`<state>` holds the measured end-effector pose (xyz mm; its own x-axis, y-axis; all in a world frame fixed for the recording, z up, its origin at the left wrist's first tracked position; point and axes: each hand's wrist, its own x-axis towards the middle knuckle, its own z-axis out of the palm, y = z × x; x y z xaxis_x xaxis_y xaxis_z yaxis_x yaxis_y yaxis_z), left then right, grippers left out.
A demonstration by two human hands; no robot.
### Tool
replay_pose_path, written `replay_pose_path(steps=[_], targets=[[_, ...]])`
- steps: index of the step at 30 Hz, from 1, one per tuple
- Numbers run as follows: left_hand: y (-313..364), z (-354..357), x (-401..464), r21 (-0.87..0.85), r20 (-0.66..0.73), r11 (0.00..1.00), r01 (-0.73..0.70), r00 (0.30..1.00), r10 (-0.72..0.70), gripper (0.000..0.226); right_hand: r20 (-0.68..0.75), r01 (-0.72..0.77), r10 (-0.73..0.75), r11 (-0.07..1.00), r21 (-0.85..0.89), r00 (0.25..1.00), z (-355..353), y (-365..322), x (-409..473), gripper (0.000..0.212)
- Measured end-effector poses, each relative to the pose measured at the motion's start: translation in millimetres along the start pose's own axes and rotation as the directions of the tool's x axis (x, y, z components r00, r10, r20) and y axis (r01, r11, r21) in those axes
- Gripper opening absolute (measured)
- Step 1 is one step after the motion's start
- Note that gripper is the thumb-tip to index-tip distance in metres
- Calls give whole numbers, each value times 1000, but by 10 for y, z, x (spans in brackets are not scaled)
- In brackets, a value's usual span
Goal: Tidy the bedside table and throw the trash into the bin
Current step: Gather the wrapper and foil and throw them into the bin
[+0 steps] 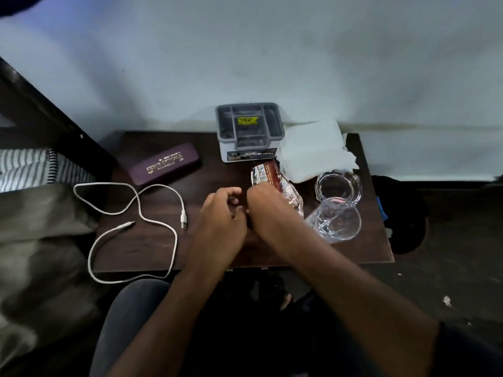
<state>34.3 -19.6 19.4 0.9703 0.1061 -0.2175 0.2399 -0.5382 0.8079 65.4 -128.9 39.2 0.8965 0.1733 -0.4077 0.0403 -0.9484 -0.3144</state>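
A crumpled brown and silver snack wrapper (268, 174) lies on the dark wooden bedside table (152, 240), in front of a grey organiser box. My right hand (268, 210) covers the wrapper's near end, its fingers curled round the foil. My left hand (221, 213) is just to the left of it over the table, fingers loosely curled with nothing in them. A crumpled white tissue (313, 151) lies at the back right. A dark round bin (402, 216) stands on the floor to the right of the table.
A grey compartment organiser (249, 131) stands at the back. A purple spectacle case (166, 163) and a looped white cable (136, 213) occupy the left half. Two clear glasses (339, 185) (336, 220) stand at the right. Bedding (40, 219) lies to the left.
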Motion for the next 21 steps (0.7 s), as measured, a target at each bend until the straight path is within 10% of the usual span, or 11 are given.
replay_pose_path(steps=[9,21], targets=[[19,46,109,45,52,998,51,997,-54,38,-355,-154,66,962,-226,933,193,130,346,33],[-80,287,227,91,136,988,128,981,-139,63,-200,-100,25,921,-376,980,34,146,491,32]])
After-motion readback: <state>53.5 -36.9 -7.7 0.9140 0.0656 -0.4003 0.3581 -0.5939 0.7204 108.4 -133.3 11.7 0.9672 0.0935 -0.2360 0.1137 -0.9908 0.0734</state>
